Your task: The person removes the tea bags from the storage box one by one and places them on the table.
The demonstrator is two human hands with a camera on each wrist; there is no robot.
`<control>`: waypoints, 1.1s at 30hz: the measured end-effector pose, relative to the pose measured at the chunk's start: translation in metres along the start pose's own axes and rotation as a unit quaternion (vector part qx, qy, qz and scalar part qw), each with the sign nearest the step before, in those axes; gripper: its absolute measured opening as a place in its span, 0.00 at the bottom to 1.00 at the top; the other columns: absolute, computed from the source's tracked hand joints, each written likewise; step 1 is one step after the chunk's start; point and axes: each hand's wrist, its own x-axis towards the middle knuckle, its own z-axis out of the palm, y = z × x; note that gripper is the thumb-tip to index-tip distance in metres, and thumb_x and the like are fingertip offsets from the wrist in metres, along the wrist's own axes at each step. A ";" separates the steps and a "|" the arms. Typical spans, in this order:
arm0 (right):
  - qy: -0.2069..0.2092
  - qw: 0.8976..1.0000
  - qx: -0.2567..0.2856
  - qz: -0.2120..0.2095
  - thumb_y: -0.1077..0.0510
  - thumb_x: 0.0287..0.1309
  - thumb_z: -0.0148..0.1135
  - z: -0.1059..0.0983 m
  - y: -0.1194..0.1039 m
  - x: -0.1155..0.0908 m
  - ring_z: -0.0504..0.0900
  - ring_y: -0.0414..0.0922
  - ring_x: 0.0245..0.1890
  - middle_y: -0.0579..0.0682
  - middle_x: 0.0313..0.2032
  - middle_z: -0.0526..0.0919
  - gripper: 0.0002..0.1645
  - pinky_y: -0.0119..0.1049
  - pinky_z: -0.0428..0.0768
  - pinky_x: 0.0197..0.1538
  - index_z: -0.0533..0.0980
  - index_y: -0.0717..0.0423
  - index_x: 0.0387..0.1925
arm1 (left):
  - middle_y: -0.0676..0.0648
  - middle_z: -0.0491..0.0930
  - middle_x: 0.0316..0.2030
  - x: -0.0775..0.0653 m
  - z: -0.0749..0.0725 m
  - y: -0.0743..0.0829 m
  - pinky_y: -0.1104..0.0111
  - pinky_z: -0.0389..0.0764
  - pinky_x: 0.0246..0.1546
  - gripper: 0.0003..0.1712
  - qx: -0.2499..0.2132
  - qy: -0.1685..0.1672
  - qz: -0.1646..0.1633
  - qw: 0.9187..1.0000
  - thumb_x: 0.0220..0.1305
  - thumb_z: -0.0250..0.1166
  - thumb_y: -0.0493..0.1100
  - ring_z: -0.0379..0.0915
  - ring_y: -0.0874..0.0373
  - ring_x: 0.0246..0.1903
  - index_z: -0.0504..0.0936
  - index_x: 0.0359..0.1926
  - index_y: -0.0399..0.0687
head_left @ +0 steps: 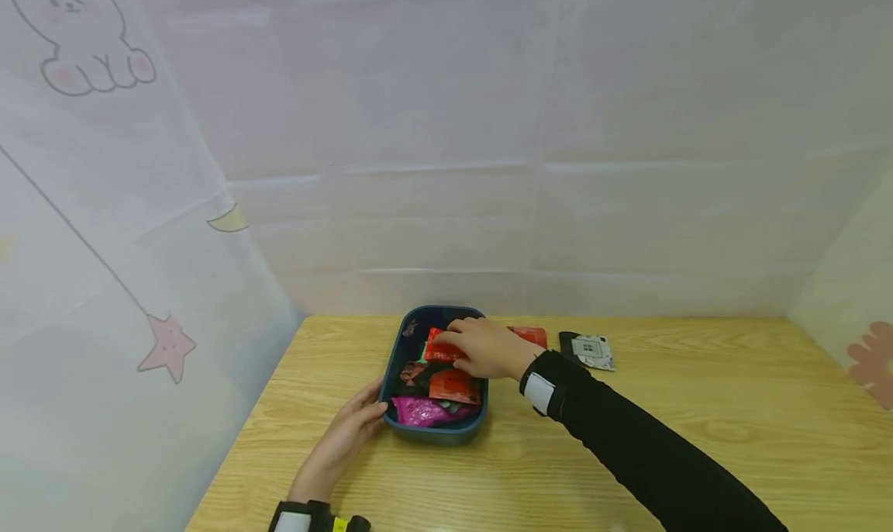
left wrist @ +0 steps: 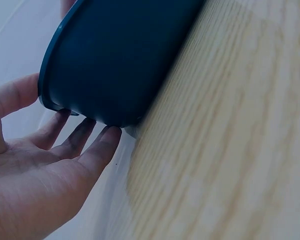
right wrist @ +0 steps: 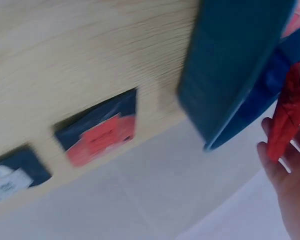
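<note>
A dark blue plastic bin [head_left: 434, 437] stands on the table with several snack-like sachets inside. My left hand [head_left: 349, 431] grips the bin's near left side; in the left wrist view its thumb lies at the rim and its fingertips touch the wall [left wrist: 115, 55]. Over the bin's right side, my right hand [head_left: 491, 347] pinches a small red packet [right wrist: 285, 112], partly hidden by the fingers in the head view. Below that hand lie a black and orange-red packet [head_left: 455, 386] and a shiny magenta packet [head_left: 418, 412].
On the wooden table [head_left: 684, 408], right of the bin, lie a black and red packet [right wrist: 101, 131] and a black and white packet [head_left: 591, 350]. A pale printed sheet [head_left: 432, 129] hangs behind the table and down its left side.
</note>
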 end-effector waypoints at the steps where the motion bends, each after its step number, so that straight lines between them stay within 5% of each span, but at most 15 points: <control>1: 0.008 1.000 -0.009 -0.008 0.52 0.64 0.65 0.000 0.002 -0.002 0.77 0.51 0.54 0.53 0.56 0.77 0.28 0.47 0.76 0.60 0.73 0.50 0.64 | 0.32 0.46 0.75 -0.001 -0.001 0.000 0.56 0.60 0.69 0.37 0.002 0.002 0.000 1.000 0.73 0.54 0.37 0.50 0.41 0.72 0.50 0.76 0.34; 12: 0.043 0.999 -0.028 0.000 0.56 0.66 0.63 -0.012 0.030 -0.032 0.75 0.56 0.58 0.58 0.60 0.74 0.29 0.51 0.72 0.63 0.71 0.52 0.67 | 0.34 0.44 0.76 -0.004 -0.005 0.004 0.58 0.63 0.68 0.38 0.009 0.000 -0.011 1.000 0.74 0.54 0.39 0.47 0.41 0.73 0.48 0.77 0.37; 33: 0.070 0.994 -0.026 0.074 0.59 0.62 0.67 0.011 0.104 -0.123 0.79 0.60 0.51 0.63 0.56 0.76 0.30 0.55 0.78 0.54 0.71 0.63 0.63 | 0.33 0.45 0.75 0.000 0.000 0.002 0.55 0.62 0.69 0.37 -0.003 0.009 -0.014 1.000 0.73 0.54 0.38 0.53 0.41 0.71 0.51 0.76 0.35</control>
